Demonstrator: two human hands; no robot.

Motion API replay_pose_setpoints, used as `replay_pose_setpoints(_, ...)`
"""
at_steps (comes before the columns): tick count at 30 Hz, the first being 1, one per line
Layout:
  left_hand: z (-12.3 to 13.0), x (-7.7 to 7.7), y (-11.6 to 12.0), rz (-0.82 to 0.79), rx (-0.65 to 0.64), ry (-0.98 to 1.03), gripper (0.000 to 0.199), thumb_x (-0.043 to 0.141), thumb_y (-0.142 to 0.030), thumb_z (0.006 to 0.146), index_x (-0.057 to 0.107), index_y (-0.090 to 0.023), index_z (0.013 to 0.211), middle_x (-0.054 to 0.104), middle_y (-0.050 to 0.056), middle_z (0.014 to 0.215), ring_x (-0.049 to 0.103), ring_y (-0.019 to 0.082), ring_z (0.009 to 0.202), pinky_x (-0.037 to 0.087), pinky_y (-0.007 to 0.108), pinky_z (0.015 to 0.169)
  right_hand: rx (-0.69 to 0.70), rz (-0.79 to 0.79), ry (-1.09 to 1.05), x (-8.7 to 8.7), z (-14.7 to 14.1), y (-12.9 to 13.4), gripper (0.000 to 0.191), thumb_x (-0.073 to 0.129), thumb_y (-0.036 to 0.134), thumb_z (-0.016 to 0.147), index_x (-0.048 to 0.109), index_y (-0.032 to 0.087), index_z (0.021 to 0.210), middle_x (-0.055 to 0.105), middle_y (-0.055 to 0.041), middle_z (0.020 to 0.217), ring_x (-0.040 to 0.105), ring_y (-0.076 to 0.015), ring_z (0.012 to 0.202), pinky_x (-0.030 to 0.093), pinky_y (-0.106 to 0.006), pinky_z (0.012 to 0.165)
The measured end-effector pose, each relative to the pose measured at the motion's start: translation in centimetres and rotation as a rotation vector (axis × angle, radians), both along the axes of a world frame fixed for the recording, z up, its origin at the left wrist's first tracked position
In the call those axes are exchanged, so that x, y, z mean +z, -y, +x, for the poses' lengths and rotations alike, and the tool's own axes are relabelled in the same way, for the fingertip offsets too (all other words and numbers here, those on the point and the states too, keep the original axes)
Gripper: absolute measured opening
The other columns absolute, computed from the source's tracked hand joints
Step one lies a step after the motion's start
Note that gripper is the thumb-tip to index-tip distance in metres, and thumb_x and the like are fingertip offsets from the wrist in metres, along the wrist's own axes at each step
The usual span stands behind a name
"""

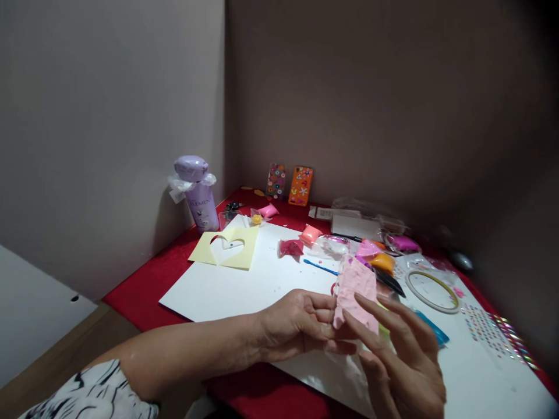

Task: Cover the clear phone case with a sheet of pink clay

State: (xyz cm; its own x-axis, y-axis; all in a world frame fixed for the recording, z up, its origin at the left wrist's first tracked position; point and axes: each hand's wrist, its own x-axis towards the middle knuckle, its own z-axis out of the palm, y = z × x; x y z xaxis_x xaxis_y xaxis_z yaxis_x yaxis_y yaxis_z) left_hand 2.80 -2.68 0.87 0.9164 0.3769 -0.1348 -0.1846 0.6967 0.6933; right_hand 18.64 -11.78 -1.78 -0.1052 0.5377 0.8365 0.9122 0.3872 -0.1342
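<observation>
While the left hand (301,326) grasped the rough pink rectangular slab (357,291) by its edge | right hand (402,349): fingers loosely bent over its face, unclenched.

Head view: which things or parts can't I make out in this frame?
All in the head view:
- Back of the pink slab: faces away from the camera.
- Slab's lower end: partly covered by the left hand and right hand.
- Right forearm: cut off by the bottom edge.
- Near end of the blue item: behind the right fingers.
- Dark rounded object at the back right: dim and blurred.
- Print on the white label: too small.
</observation>
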Motion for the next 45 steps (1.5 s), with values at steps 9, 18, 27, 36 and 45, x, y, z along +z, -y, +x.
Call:
replay_pose_setpoints(9, 0.15, -0.1, 0.04, 0.008, -0.008, -0.007, 0.033, 0.064, -0.006, 0.068, 0.066, -0.009, 0.102, 0.066, 0.014, 0.098, 0.064, 0.016, 0.088, 0.046, 0.026, 0.082, -0.013, 0.001, -0.002, 0.24, -0.29, 0.19, 0.031, 0.051, 0.018, 0.083, 0.066, 0.021, 0.11, 0.058, -0.0102, 0.126, 0.048, -0.0327, 0.119, 0.038, -0.049, 0.093)
replay_pose_setpoints(18, -0.01, -0.31, -0.08, -0.029, 0.01, -0.019, 0.04, 0.063, -0.002, 0.062, 0.065, -0.009, 0.101, 0.065, 0.011, 0.092, 0.062, 0.018, 0.096, 0.043, 0.029, 0.09, -0.02, 0.009, 0.1, 0.11, -0.46, 0.1, 0.03, 0.058, 0.029, 0.082, 0.066, 0.025, 0.11, 0.059, -0.0083, 0.124, 0.05, -0.0316, 0.116, 0.04, -0.045, 0.089)
replay_pose_setpoints(27, -0.02, -0.32, 0.02, 0.011, 0.005, 0.008, 0.031, 0.063, -0.004, 0.064, 0.066, -0.011, 0.094, 0.062, 0.008, 0.085, 0.061, 0.014, 0.082, 0.043, 0.027, 0.085, -0.037, 0.013, 0.115, -0.01, -0.36, 0.01, 0.031, 0.058, 0.027, 0.082, 0.065, 0.023, 0.111, 0.059, -0.0093, 0.124, 0.05, -0.032, 0.116, 0.04, -0.046, 0.09)
replay_pose_setpoints(36, 0.22, -0.02, 0.16, 0.037, 0.002, -0.017, 0.027, 0.069, -0.008, 0.06, 0.066, -0.01, 0.087, 0.058, 0.004, 0.079, 0.058, 0.01, 0.073, 0.045, 0.022, 0.075, -0.076, 0.008, 0.071, 0.07, -0.09, -0.06, 0.033, 0.054, 0.028, 0.084, 0.064, 0.022, 0.115, 0.058, -0.0113, 0.125, 0.049, -0.0325, 0.117, 0.038, -0.048, 0.093)
replay_pose_setpoints(45, 0.18, -0.83, 0.0, 0.062, -0.018, -0.009, 0.022, 0.068, -0.007, 0.061, 0.064, -0.011, 0.082, 0.057, 0.004, 0.079, 0.058, 0.01, 0.073, 0.043, 0.023, 0.077, -0.109, 0.067, 0.14, -0.36, -0.13, -0.23, 0.029, 0.057, 0.034, 0.083, 0.068, 0.023, 0.107, 0.061, -0.0112, 0.121, 0.051, -0.0327, 0.114, 0.038, -0.047, 0.09)
